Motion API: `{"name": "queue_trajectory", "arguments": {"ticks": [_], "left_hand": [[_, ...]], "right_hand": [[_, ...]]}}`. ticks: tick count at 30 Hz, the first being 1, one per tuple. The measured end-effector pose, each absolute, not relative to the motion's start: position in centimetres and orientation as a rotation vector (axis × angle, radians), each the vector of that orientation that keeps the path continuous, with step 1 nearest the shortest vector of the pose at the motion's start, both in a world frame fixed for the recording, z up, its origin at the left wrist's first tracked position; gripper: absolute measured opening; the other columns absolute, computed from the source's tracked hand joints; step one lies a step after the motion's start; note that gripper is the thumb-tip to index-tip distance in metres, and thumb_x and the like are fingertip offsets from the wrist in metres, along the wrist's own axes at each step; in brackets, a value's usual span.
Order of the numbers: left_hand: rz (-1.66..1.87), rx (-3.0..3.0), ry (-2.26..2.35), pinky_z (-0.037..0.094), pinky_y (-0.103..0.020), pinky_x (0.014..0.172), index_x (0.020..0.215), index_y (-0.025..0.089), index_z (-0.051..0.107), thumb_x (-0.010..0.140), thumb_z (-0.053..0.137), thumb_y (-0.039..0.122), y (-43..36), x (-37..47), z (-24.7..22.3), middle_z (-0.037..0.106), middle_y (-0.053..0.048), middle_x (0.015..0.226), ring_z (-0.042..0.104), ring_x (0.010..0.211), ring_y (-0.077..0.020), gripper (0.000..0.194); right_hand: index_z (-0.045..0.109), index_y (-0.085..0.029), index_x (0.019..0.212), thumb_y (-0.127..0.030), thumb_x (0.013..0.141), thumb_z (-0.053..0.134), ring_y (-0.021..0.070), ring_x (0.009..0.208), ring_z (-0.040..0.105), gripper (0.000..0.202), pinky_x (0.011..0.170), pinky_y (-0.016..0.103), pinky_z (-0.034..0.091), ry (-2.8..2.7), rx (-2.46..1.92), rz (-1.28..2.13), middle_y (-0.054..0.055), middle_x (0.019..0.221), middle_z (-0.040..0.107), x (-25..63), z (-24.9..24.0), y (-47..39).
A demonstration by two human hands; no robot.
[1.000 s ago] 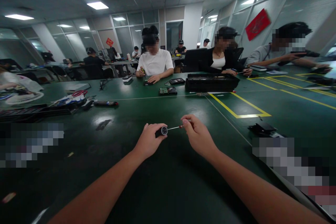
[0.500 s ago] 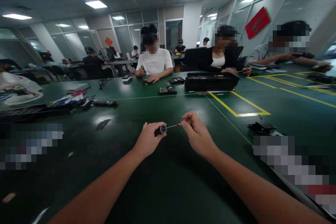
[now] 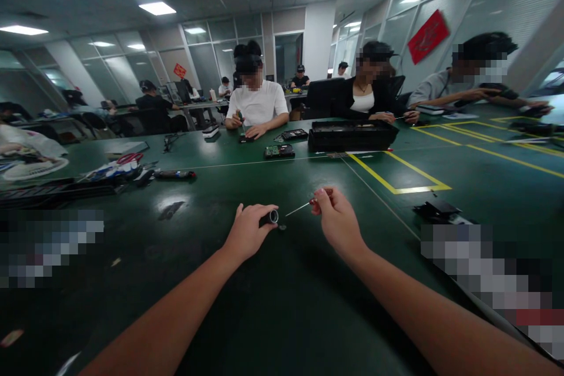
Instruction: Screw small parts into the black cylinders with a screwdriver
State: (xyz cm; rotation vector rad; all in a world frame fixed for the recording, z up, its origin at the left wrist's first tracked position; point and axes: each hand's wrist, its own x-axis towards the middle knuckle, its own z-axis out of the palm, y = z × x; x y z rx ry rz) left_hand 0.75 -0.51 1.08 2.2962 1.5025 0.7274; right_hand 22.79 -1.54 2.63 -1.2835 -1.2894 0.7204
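Observation:
My left hand is closed around a short black cylinder, whose ringed, pale-rimmed open end faces right. Inside that end it looks dark. My right hand grips a thin screwdriver by its reddish handle, mostly hidden by the fingers. Its bare metal shaft points down and left, and the tip stops short of the cylinder. Just below the cylinder's end, a small dark round piece shows against the green table; whether it rests there or is falling I cannot tell.
Across the table, several people work. A long black housing and a circuit-board device stand ahead. To the left lie a dark pen-like tool and red-handled scissors. Black parts lie at right, beyond yellow tape.
The screwdriver tip has come out of the cylinder's end as my right hand drew back up and right. A small dark piece now shows below that end. My left hand keeps its hold.

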Motion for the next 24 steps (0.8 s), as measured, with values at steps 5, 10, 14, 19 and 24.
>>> {"name": "queue_trajectory", "arguments": {"ticks": [5,10,14,19,24], "left_hand": [[0.876,2.197,1.492,0.037,-0.051,0.112,0.122,0.025,0.063,0.090,0.064,0.026,-0.9,1.2,1.3,0.065,-0.006,0.124,0.058,0.117,-0.0258,0.032],[1.050,2.041,1.460,0.043,-0.041,0.105,0.135,0.022,0.049,0.096,0.051,0.025,-1.3,1.2,1.6,0.060,-0.009,0.130,0.057,0.120,-0.0226,0.039],[0.911,2.083,1.489,0.049,-0.038,0.093,0.127,0.022,0.054,0.093,0.055,0.030,-1.8,1.2,2.4,0.064,-0.008,0.117,0.061,0.105,-0.0226,0.035],[0.588,2.334,1.445,0.049,-0.034,0.075,0.095,0.020,0.066,0.090,0.060,0.038,-2.4,1.6,3.4,0.066,-0.005,0.094,0.062,0.085,-0.0213,0.019],[0.370,2.548,1.411,0.049,-0.035,0.076,0.122,0.027,0.066,0.095,0.052,0.032,-2.9,2.3,2.7,0.066,-0.005,0.109,0.063,0.094,-0.0233,0.030]], "right_hand": [[0.059,-0.021,0.094,-0.047,0.097,0.045,0.0195,0.074,0.061,0.029,0.071,0.035,0.047,-1.335,-1.256,0.676,0.004,0.080,0.064,22.4,3.4,-2.2],[0.060,-0.021,0.097,-0.047,0.097,0.047,0.0194,0.077,0.061,0.029,0.073,0.035,0.048,-1.325,-1.203,0.682,0.004,0.084,0.064,22.5,3.1,-2.1],[0.060,-0.021,0.097,-0.047,0.097,0.047,0.0195,0.077,0.061,0.029,0.074,0.035,0.049,-1.324,-1.196,0.682,0.004,0.084,0.065,22.5,3.2,-2.2],[0.059,-0.021,0.095,-0.048,0.096,0.048,0.0194,0.075,0.061,0.029,0.072,0.034,0.048,-1.353,-1.190,0.672,0.004,0.082,0.065,22.4,3.4,-2.3],[0.059,-0.022,0.092,-0.050,0.095,0.048,0.0195,0.073,0.060,0.031,0.070,0.034,0.047,-1.357,-1.177,0.682,0.004,0.080,0.065,22.3,3.5,-2.3]]}}
